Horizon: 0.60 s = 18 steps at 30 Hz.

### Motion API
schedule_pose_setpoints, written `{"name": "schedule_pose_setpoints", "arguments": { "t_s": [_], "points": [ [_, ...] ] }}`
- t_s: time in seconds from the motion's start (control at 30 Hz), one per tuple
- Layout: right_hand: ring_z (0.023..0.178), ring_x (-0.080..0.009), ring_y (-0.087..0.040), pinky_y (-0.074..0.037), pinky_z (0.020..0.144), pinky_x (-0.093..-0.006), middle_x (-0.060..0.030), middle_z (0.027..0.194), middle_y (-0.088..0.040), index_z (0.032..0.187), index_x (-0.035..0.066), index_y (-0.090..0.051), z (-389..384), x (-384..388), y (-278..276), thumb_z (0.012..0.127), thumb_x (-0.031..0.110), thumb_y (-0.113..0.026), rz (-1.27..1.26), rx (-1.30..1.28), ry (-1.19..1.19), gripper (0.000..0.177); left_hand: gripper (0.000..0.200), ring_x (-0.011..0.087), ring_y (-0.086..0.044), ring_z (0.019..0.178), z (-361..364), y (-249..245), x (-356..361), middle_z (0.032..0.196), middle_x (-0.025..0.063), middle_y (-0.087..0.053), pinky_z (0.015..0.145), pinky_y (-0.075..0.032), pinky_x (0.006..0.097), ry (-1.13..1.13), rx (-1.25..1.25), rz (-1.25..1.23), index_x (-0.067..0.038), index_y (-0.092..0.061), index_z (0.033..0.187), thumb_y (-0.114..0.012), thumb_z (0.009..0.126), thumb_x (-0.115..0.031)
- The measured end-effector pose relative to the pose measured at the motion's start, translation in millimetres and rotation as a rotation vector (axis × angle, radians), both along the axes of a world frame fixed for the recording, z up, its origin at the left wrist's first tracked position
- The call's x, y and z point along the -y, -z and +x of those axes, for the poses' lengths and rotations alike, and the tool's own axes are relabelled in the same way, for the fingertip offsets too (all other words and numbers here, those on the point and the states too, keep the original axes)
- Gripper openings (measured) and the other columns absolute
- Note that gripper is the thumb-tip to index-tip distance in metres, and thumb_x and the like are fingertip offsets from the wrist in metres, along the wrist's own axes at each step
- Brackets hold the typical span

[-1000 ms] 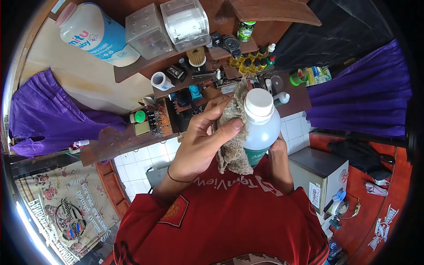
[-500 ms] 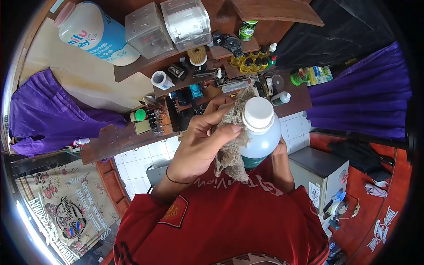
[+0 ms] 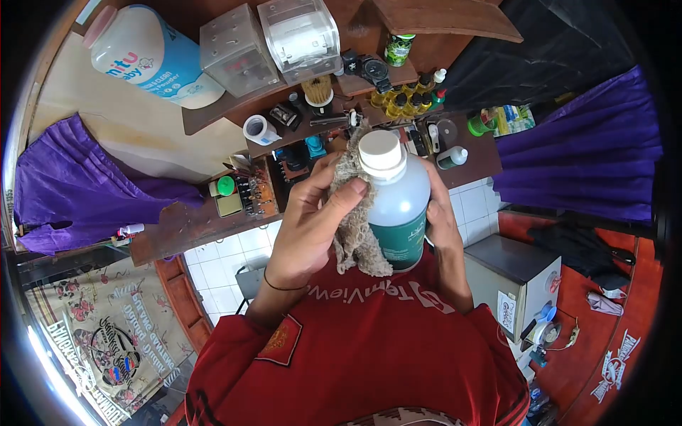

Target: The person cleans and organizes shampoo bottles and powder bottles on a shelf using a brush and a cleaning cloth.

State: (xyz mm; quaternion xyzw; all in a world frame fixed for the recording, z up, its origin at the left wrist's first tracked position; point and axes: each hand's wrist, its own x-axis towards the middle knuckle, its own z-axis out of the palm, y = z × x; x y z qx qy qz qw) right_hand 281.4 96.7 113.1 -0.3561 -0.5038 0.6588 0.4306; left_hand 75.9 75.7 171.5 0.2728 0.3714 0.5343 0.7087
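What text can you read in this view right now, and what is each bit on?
"mitu baby": powder bottle, top left; the smaller print under it is blurred.
"TeamView": red shirt, upside down, end hidden.
Teal label on the bottle held by the right hand, with the left hand pressing a cloth to it: too small to read.
Banner, lower left: lettering too warped to read.
Sticker on the grey box: blurred.
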Motion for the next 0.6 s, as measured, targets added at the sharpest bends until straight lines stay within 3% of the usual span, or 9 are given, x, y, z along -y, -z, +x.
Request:
{"name": "schedule_pose_setpoints", "arguments": {
  "t_s": [0.03, 0.07, 0.17, 0.3, 0.6],
  "points": [
    [0.125, -0.0259, -0.050, -0.037, 0.106, -0.0381, -0.0164, 0.136, -0.050, 0.144, -0.003, -0.035, -4.1, 3.0, -10.9, 0.070, 0.063, -0.076, -0.056, -0.055, 0.031, 0.107, 0.029, 0.0137, -0.050, 0.117, 0.2, -0.4, 0.2, 0.130, 0.0045, -0.051, 0.100, -0.038, 0.0279, 0.006, 0.000, -0.004, 0.001, -0.066, 0.120, -0.066, 0.094, -0.011],
    [0.125, -0.0259, -0.050, -0.037, 0.106, -0.0381, -0.0164, 0.136, -0.050, 0.144, -0.003, -0.035, -4.8, 5.4, -12.5, 0.070, 0.063, -0.076, -0.060, -0.055, 0.039, 0.107, 0.030, 0.0137, -0.050, 0.118, 0.7, -0.8, 0.5, 0.130, 0.0049, -0.051, 0.101, -0.038, 0.0280, 0.007, 0.002, 0.007, 0.001, -0.065, 0.121, -0.066, 0.094, -0.011],
    [0.127, -0.0283, -0.051, -0.037, 0.108, -0.0401, -0.0186, 0.136, -0.052, 0.144, -0.001, -0.037, -8.0, 6.8, -20.7, 0.066, 0.034, -0.087, 0.292, 0.112, 0.024, 0.099, 0.032, 0.0145, -0.052, 0.118, -4.0, 0.1, -5.2, 0.130, 0.0064, -0.055, 0.102, -0.039, 0.0296, 0.034, -0.017, 0.052, 0.001, -0.065, 0.124, -0.064, 0.094, -0.011],
    [0.119, -0.0308, -0.059, -0.043, 0.103, -0.0403, -0.0196, 0.126, -0.059, 0.143, 0.001, -0.039, -15.3, 6.4, -41.5, 0.067, 0.036, -0.086, 0.271, 0.255, 0.063, 0.095, 0.035, 0.0155, -0.060, 0.111, -8.1, -5.8, -10.3, 0.122, 0.0082, -0.064, 0.100, -0.044, 0.0324, 0.041, 0.109, 0.037, 0.002, -0.061, 0.127, -0.061, 0.095, -0.011],
    [0.125, -0.0318, -0.053, -0.039, 0.107, -0.0415, -0.0199, 0.134, -0.054, 0.145, 0.001, -0.037, -6.7, -0.1, -38.5, 0.070, 0.036, -0.081, 0.211, 0.126, -0.050, 0.093, 0.033, 0.0165, -0.063, 0.107, -10.7, -4.2, -17.1, 0.117, 0.0100, -0.068, 0.098, -0.046, 0.0319, 0.055, 0.149, 0.017, 0.003, -0.062, 0.124, -0.058, 0.093, -0.008]
  ]
}}
